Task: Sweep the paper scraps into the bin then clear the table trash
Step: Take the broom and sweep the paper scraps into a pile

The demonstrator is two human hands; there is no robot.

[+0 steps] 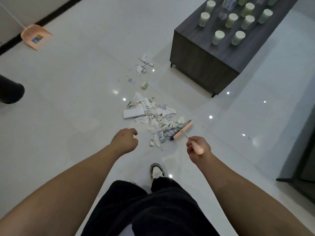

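Single head-worn wide-angle camera is looking steeply down and forward from standing height, taking in the floor [76,103] ahead, both forearms reaching in from below.

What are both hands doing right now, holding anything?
Left hand: loosely curled, holding nothing.
Right hand: gripping the broom handle, with the broom head down at the edge of the paper scraps.

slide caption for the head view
Right hand sweeps paper scraps with a broom; dustpan waits by the wall.
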